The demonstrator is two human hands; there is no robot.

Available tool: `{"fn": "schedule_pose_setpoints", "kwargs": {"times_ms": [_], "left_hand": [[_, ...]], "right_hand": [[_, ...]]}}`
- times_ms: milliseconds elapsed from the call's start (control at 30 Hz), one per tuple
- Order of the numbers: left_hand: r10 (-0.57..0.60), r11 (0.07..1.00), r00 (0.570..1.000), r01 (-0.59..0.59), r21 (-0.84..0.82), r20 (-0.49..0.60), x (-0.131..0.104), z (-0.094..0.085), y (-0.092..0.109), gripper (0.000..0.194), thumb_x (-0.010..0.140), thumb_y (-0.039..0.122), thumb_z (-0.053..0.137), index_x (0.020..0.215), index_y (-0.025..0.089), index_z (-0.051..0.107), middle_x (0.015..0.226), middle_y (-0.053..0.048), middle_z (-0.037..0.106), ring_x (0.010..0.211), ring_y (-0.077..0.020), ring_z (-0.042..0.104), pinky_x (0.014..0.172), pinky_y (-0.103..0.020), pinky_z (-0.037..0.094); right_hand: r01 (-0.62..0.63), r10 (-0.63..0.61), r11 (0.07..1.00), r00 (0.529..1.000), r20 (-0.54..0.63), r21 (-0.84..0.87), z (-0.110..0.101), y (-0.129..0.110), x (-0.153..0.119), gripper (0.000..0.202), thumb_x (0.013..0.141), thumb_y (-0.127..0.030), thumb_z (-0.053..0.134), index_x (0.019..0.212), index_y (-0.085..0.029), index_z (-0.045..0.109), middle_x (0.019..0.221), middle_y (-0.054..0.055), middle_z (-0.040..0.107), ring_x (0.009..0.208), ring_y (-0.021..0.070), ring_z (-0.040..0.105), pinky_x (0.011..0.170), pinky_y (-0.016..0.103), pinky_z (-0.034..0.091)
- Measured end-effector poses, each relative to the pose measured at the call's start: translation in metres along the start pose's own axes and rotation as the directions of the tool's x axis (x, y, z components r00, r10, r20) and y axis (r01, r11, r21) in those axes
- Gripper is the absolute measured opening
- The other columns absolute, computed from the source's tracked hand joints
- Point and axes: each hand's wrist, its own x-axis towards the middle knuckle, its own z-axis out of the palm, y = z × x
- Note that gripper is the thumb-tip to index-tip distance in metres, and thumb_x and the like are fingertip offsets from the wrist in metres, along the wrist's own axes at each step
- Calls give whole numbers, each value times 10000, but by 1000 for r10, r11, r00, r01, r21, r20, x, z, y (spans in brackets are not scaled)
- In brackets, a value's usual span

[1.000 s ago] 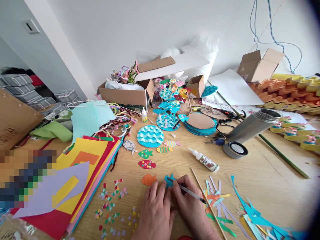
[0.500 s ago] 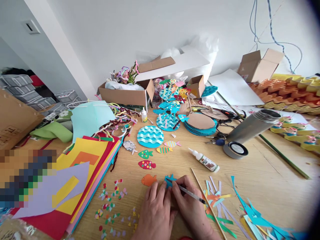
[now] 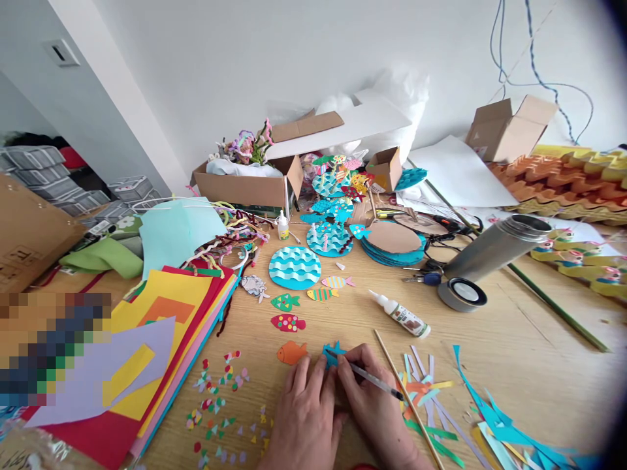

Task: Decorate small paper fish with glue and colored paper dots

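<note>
A small blue paper fish (image 3: 336,349) lies on the table under my fingertips. My left hand (image 3: 304,406) rests palm down, its index finger and thumb side pinning the fish's near edge. In my right hand (image 3: 376,401) is a pen (image 3: 376,381), gripped between thumb and fingers, with its tip on the fish. Part of the fish is covered by my hands. Just left of it is a plain orange paper fish (image 3: 291,352). Beyond are a red dotted fish (image 3: 288,322), a green one (image 3: 285,301), a yellow striped one (image 3: 322,294) and a pink striped one (image 3: 337,282).
Paper confetti (image 3: 215,405) lies to the left, beside stacked coloured sheets (image 3: 171,294). On the right are a wooden stick (image 3: 406,395), paper strips (image 3: 431,391), a glue bottle (image 3: 402,316) and an open steel flask (image 3: 494,248). A wavy blue disc (image 3: 294,267) sits farther back.
Almost nothing differs. Both hands keep their places, with the pen tip still on the blue paper fish; the view shifts very slightly.
</note>
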Motion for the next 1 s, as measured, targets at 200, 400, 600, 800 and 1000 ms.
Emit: {"fn": "schedule_pose_setpoints", "kwargs": {"times_ms": [200,400,600,800,1000], "left_hand": [[2,1000,1000,-2,1,-1,0,1,0,495,870,326,594,1329,154,530,1335,-81,572,1214,-320,481,972,-466,488],[-7,1000,1000,7,-12,29,1,-2,1,503,874,323,589,1345,160,517,1340,-74,570,1227,-318,476,980,-468,484],[3,1000,1000,-3,-9,25,1,-3,0,489,879,328,582,1330,147,532,1342,-81,572,1223,-328,486,973,-471,491],[-16,1000,999,16,-10,28,1,-2,2,482,873,327,590,1321,155,543,1332,-70,582,1217,-330,494,973,-473,496],[-35,999,999,35,-13,5,1,-3,4,472,876,323,592,1321,175,543,1350,-56,569,1204,-328,501,971,-483,497]], "right_hand": [[-7,8,1000,1000,6,-8,1,0,0,302,897,-430,513,680,-223,537,556,-12,596,468,132,551,469,221,427],[-8,8,1000,1000,5,-4,1,0,0,292,892,-419,511,681,-220,541,547,-12,598,456,128,545,456,221,424],[-7,7,1000,1000,7,-5,0,0,0,284,886,-417,520,681,-222,543,548,-10,600,460,133,550,463,224,432],[-22,22,999,1000,16,26,1,-1,0,289,882,-428,534,681,-221,552,558,-7,600,472,136,548,473,228,439],[-89,108,971,991,-75,223,-2,-2,2,272,820,-455,620,713,-208,576,610,8,598,536,147,549,496,239,457]]}}
